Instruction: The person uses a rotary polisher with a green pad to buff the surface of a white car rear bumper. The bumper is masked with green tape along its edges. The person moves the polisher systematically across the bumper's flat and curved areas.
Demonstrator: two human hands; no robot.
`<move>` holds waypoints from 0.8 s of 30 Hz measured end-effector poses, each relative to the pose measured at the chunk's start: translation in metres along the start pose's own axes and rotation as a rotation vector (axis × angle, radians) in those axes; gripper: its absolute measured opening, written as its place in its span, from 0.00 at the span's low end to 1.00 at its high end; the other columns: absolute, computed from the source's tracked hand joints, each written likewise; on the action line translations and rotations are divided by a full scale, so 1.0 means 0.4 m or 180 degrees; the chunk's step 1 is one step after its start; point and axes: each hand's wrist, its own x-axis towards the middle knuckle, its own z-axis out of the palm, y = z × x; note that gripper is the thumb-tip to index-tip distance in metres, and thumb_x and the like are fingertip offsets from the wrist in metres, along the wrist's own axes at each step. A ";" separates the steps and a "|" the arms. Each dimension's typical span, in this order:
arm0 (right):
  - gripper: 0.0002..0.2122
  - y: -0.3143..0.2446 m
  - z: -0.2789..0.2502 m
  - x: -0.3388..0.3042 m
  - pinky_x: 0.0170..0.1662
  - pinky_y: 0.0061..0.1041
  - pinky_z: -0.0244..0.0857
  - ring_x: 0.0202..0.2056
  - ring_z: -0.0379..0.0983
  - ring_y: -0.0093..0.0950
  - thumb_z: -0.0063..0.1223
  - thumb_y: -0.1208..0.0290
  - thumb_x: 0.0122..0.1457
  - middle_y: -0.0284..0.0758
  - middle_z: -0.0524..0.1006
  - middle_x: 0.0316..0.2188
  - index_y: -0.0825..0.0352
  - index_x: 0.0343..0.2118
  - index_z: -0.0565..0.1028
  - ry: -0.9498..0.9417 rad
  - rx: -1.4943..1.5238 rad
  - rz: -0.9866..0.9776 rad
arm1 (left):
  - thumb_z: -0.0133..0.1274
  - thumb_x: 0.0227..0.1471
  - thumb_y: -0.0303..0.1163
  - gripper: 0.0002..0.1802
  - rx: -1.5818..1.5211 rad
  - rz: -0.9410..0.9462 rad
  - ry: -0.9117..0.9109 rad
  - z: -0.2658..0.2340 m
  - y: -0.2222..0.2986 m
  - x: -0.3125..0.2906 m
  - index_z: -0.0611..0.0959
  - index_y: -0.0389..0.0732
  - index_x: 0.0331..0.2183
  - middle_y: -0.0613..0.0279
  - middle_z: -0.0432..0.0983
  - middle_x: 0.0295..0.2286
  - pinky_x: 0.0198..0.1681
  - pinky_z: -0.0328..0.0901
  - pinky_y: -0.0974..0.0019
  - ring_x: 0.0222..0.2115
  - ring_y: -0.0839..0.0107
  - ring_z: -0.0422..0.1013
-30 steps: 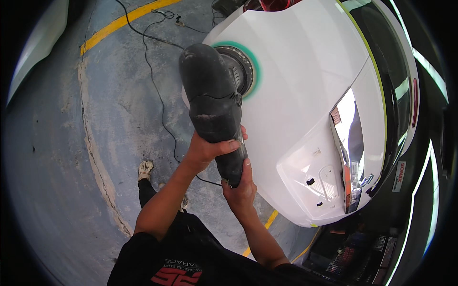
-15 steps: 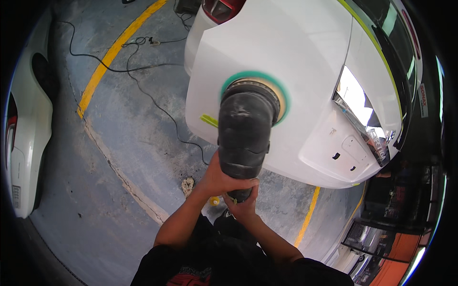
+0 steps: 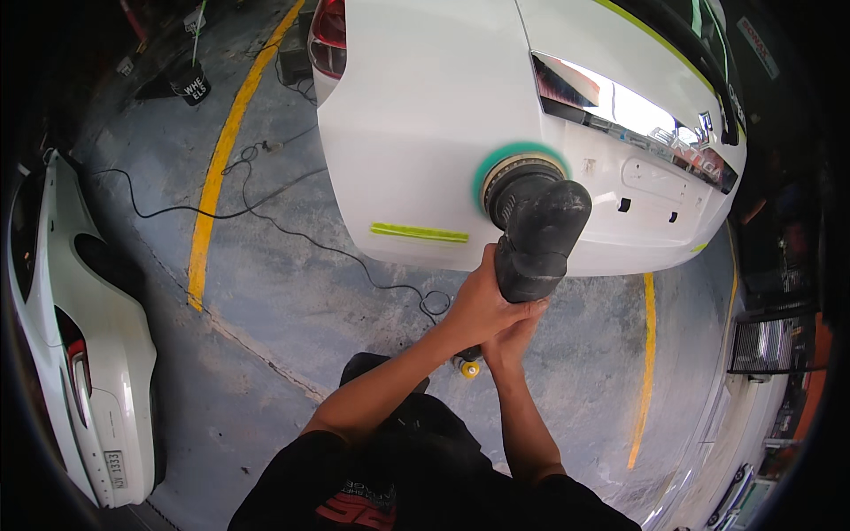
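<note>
A black electric car polisher (image 3: 542, 232) lies across the rear of a white car (image 3: 425, 115). Its round green pad (image 3: 542, 150), blurred at the rim, is against the white panel beside the licence plate recess. My left hand (image 3: 481, 305) is closed around the polisher's body from the left. Lower down, my right hand (image 3: 513, 341) wraps its rear end, partly hidden behind the left thumb. A strip of yellow-green masking tape (image 3: 419, 233) sits on the bumper left of the pad, and more tape edges the rear window.
Black cables (image 3: 310, 237) snake over the grey floor on the left, near a yellow painted line (image 3: 221, 168). Another white car (image 3: 106, 354) stands at far left. A black bucket (image 3: 190, 86) is at upper left. Below my hands is a small yellow-topped item (image 3: 469, 369).
The polisher has moved right along the car's rear, closer to the plate recess, and its body now tilts up to the right. My view has shifted too; both hands keep their hold.
</note>
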 end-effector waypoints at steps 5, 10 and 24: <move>0.42 -0.100 0.042 0.020 0.49 0.43 0.70 0.45 0.79 0.50 0.73 0.62 0.46 0.53 0.78 0.44 0.73 0.60 0.59 0.0399 -0.1051 0.0573 | 0.70 0.51 0.40 0.35 0.0784 0.0531 -0.0058 -0.234 0.108 -0.033 0.74 0.32 0.53 0.49 0.77 0.48 0.61 0.62 0.59 0.55 0.63 0.70; 0.41 -0.106 0.190 -0.056 0.47 0.46 0.70 0.43 0.79 0.53 0.73 0.62 0.44 0.55 0.79 0.43 0.73 0.58 0.60 0.0596 -0.0669 0.0845 | 0.47 0.68 0.51 0.30 -0.0035 0.0784 0.1432 -0.660 0.170 0.251 0.70 0.35 0.56 0.51 0.72 0.52 0.63 0.58 0.59 0.55 0.62 0.68; 0.36 -0.180 0.350 -0.066 0.55 0.35 0.70 0.47 0.77 0.35 0.70 0.70 0.46 0.45 0.78 0.47 0.72 0.58 0.65 0.2165 0.0356 0.1141 | 0.45 0.67 0.57 0.37 -0.2575 -0.0794 -0.0928 -0.661 0.152 0.367 0.66 0.40 0.65 0.57 0.66 0.62 0.66 0.58 0.49 0.63 0.58 0.62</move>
